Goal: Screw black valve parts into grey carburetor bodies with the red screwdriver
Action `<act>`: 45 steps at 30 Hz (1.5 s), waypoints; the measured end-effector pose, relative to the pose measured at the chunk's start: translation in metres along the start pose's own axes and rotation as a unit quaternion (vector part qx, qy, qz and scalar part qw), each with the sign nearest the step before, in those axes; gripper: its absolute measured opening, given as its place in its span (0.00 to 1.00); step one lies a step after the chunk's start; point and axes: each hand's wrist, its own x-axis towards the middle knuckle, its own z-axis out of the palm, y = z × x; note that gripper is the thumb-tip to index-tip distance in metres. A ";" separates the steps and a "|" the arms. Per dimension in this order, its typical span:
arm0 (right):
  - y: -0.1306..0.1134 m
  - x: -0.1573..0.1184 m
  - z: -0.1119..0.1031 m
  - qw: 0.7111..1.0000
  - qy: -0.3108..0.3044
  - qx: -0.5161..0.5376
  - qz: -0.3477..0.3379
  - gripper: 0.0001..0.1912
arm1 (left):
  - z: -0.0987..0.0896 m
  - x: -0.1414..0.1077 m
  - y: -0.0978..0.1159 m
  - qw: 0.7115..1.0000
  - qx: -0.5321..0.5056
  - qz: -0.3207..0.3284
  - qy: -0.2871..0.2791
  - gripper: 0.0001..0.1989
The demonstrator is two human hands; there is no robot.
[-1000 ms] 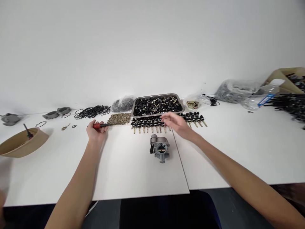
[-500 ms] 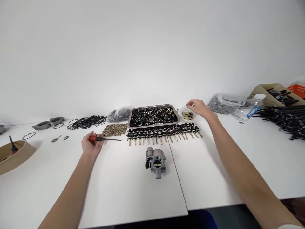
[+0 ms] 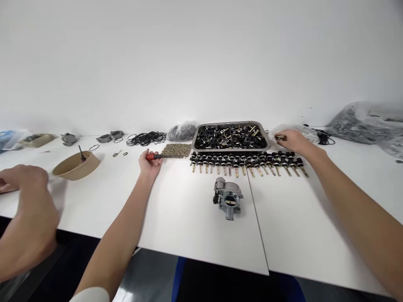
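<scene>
Our right hand [image 3: 291, 140] has moved from the far bag back, now pinching a small brass piece [image 3: 280, 137] near the tray [image 3: 231, 136]; our left hand [image 3: 150, 161] still grips the red screwdriver [image 3: 153, 156] on the counter [image 3: 189, 201]

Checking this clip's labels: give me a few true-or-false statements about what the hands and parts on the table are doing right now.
1. The left hand grips a red-handled screwdriver. True.
2. The right hand rests on the carburetor. False: it is at a clear bag right of the metal tray, and the carburetor lies untouched.
3. A row of black-capped brass parts lies in front of the tray. True.
4. The tan bowl sits right of the tray. False: it is far left.
</scene>
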 end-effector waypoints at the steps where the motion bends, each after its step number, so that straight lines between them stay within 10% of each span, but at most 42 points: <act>1: 0.000 0.002 0.001 1.000 -0.002 -0.002 -0.001 0.15 | -0.001 0.001 -0.001 1.000 0.001 0.003 0.000 0.12; 33: -0.016 -0.016 -0.038 0.988 0.029 0.111 0.099 0.05 | 0.003 -0.001 -0.006 0.998 0.057 0.028 -0.014 0.12; 45: -0.146 -0.052 -0.102 0.949 0.000 0.305 -0.086 0.12 | 0.001 -0.001 -0.006 0.998 0.054 0.029 -0.022 0.11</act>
